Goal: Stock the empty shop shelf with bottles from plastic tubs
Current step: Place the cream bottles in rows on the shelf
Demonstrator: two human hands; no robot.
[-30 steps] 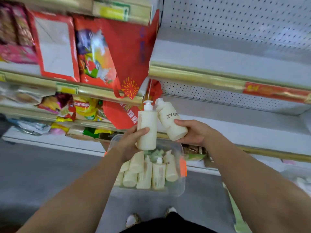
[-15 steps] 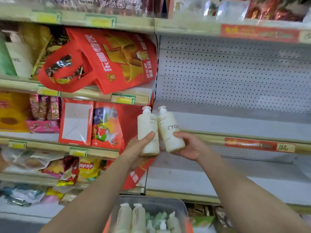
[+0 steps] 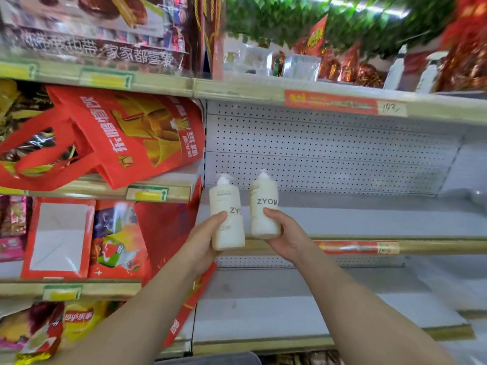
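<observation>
Two cream pump bottles are held upright side by side in front of the empty white shelf [image 3: 369, 217]. My left hand [image 3: 203, 241] grips the left bottle [image 3: 228, 214] round its lower half. My right hand [image 3: 286, 234] grips the right bottle [image 3: 263, 206], marked ZYOM, from below and the side. Both bottle bases hang just at the shelf's gold front rail, at its left end. The plastic tub is out of view.
A perforated white back panel [image 3: 329, 151] closes the bay. Red gift bags [image 3: 126, 138] and snack packs [image 3: 79, 320] crowd the shelves to the left. Another bare shelf [image 3: 316, 312] lies below. Boxes and red decorations [image 3: 363, 72] stand on the shelf above.
Both hands have lifted the bottles higher, up to the empty shelf's front edge. The view has tilted up, and the tub of bottles has dropped out of sight.
</observation>
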